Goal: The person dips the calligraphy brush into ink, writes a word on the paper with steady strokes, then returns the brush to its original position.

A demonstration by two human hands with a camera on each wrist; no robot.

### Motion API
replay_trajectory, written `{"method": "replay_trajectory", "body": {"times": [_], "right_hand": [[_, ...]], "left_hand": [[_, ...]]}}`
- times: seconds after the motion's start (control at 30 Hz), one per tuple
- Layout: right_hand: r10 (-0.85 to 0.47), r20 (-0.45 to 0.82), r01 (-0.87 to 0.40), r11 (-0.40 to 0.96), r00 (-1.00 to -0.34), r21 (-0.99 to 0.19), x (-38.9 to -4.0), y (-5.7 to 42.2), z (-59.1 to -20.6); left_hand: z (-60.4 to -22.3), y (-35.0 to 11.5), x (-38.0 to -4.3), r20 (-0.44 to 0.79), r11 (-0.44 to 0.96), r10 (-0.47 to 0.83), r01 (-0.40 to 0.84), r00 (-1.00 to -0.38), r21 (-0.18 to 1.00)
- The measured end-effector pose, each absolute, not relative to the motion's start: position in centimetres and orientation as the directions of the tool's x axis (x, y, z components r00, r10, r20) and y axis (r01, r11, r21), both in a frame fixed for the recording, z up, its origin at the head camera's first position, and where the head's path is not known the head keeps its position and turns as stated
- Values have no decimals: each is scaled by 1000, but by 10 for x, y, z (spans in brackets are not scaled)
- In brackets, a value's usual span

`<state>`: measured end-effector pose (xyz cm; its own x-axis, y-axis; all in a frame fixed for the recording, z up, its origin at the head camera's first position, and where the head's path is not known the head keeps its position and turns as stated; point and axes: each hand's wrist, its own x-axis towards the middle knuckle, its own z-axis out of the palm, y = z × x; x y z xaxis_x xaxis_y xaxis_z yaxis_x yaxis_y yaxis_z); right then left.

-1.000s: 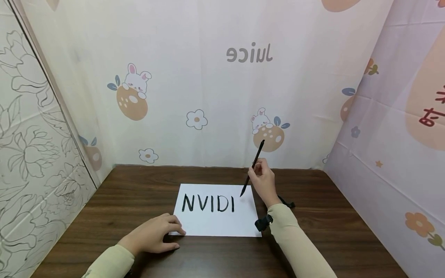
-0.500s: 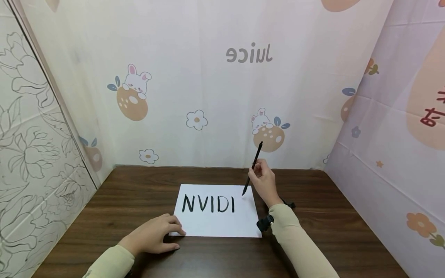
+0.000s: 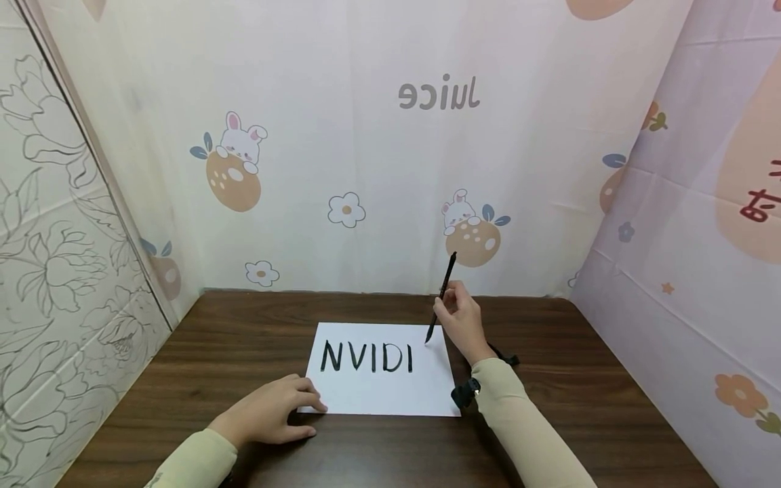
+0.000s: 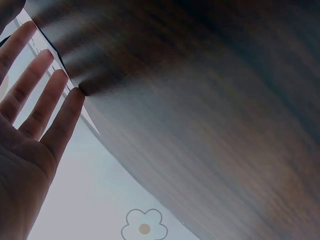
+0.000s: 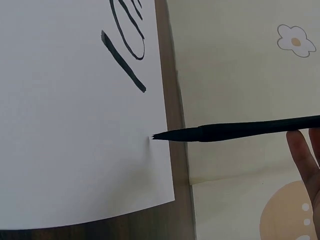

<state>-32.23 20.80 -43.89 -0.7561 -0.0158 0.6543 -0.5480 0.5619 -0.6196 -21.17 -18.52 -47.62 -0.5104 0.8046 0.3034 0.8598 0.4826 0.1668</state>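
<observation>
A white sheet of paper (image 3: 384,396) lies on the wooden table, with the black brushed letters "NVIDI" (image 3: 367,357) across its upper half. In my right hand (image 3: 462,322) I hold a dark writing brush (image 3: 447,276) between fingers and thumb. The right wrist view shows the brush (image 5: 225,131) slanting over the paper (image 5: 75,150), its tip to the right of the last letter, near the sheet's edge. I cannot tell whether the tip touches. My left hand (image 3: 271,410) rests at the paper's lower left corner, its fingers (image 4: 65,117) spread and fairly straight in the left wrist view.
The dark brown wooden table (image 3: 549,420) extends around the paper on all sides. Behind it hangs a pale curtain (image 3: 293,169) with rabbit and flower prints. Patterned cloths (image 3: 55,271) close off both sides. A black strap device (image 3: 466,392) sits on the right wrist.
The brush tip has shifted slightly right and up, and the handle's top end has swung a little left and down. My left hand and the paper stay in place; no new stroke shows.
</observation>
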Motion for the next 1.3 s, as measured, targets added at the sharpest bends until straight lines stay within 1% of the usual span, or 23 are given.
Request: {"method": "replay_trajectory", "body": {"times": [0.43,0.6,0.93,1.3], "right_hand": [[-53,645,-562,548,-763,-620,-320,206,-445],[-53,625,-548,543,-779,-636,-318,206,-446],[-55,616,-541,543,-786,-642,-316,204,-447],[-72,586,-531,522,-807,-668,-311,202,-448]], "left_hand": [[-481,-185,-213,293,503,797,849,-528,162],[-479,-185,-212,292,503,795,847,-531,172],[-479,-185,-213,283,512,792,841,-540,172],[-477,-185,-213,299,495,798,852,-523,171]]}}
